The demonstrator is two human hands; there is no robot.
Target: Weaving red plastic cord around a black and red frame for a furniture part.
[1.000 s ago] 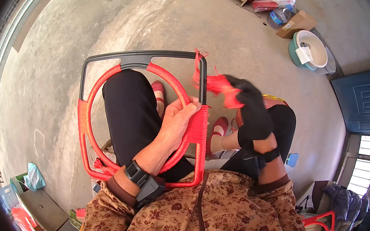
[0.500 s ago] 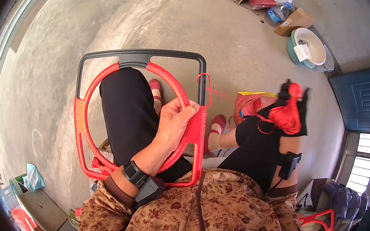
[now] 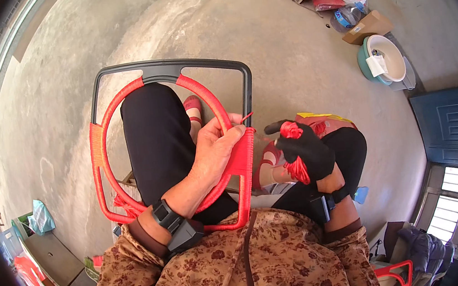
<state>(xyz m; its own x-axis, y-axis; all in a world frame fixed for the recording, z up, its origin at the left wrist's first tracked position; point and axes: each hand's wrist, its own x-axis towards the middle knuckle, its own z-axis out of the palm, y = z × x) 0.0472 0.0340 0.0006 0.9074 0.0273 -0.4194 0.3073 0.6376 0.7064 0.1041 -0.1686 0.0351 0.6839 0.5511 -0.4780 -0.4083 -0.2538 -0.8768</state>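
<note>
A black rectangular frame (image 3: 163,70) with a ring (image 3: 105,156) inside it rests over my left thigh. Red cord covers most of the ring and the frame's lower part, while the top bar stays bare black. My left hand (image 3: 208,153), ungloved, pinches the frame's right side between thumb and fingers, where the red wrapping ends. A short strand of cord sticks out above the thumb. To the right, my right hand (image 3: 314,153), in a black glove, is closed around a bundle of red cord (image 3: 298,170) that shows above and below the fingers. Its index finger points toward the frame.
Beyond my right knee lies a red and yellow bag (image 3: 344,121). Stacked basins (image 3: 390,60), a cardboard box (image 3: 367,27) and a water bottle (image 3: 343,18) stand far right. A light-blue bag (image 3: 40,217) sits at the left; a red chair arm (image 3: 396,270) is behind right.
My right hand has swung in from the far right toward the frame with the cord bundle. The cord loop by the frame's right bar has drawn down to a short strand. My left hand keeps its hold.
</note>
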